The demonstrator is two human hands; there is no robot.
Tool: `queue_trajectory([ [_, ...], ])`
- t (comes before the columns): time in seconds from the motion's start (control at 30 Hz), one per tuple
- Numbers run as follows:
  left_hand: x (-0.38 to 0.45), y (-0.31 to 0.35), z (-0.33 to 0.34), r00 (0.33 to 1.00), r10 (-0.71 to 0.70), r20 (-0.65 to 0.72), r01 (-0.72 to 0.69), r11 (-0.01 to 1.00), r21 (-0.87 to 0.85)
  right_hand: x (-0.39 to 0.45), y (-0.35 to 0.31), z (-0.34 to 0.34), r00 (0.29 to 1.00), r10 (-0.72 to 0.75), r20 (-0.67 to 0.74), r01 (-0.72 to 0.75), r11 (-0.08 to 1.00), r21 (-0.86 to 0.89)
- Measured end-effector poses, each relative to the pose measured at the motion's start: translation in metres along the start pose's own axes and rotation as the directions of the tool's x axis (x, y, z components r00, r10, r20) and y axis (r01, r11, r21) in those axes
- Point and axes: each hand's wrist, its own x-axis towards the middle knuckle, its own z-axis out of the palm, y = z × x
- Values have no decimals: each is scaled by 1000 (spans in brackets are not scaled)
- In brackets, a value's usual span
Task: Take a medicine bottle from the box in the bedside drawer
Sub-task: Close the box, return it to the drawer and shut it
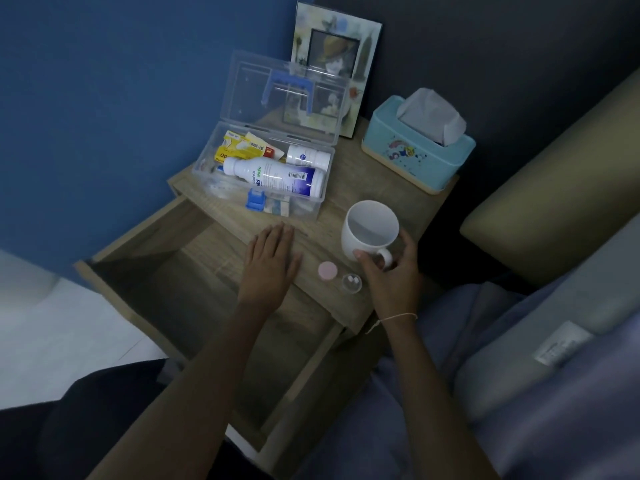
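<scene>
A clear plastic box (304,207) stands open on the bedside table, its lid (287,98) tilted back. Inside lie a large white bottle with a blue label (277,176), a smaller white bottle (308,157) behind it, and yellow packets (239,150). My left hand (272,259) rests flat on the tabletop just in front of the box, holding nothing. My right hand (391,275) grips the handle of a white mug (370,230). Between my hands sit a pink cap (327,270) and a small clear cup with pills (351,283). The drawer (166,292) below is pulled out.
A teal tissue box (415,150) stands at the back right of the table. A picture frame (337,50) leans against the wall behind the clear box. The bed (554,341) with a blue sheet is on the right; a blue wall is on the left.
</scene>
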Motion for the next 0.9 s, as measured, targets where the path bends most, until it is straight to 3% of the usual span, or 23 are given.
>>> queue_trajectory([
  [0.3, -8, 8, -21, 999, -30, 15, 31, 998, -53, -5, -14, -5, 999, -6, 51, 7, 1000, -21],
  [0.4, -18, 12, -35, 998, -58, 5, 58, 992, -109, -14, -20, -9, 998, -66, -3, 65, 993, -94],
  [0.5, -30, 13, -51, 993, -110, -35, 105, 986, -126, -26, -33, -10, 972, -231, -41, 223, 964, -144],
  [0.63, -37, 7, -78, 977, -168, -129, 148, 977, -155, -34, -62, 6, 902, -416, 117, 429, 893, -134],
  [0.9, -14, 4, -119, 947, -157, -280, 131, 985, -109, -11, -98, 34, 763, -561, 322, 618, 779, -107],
])
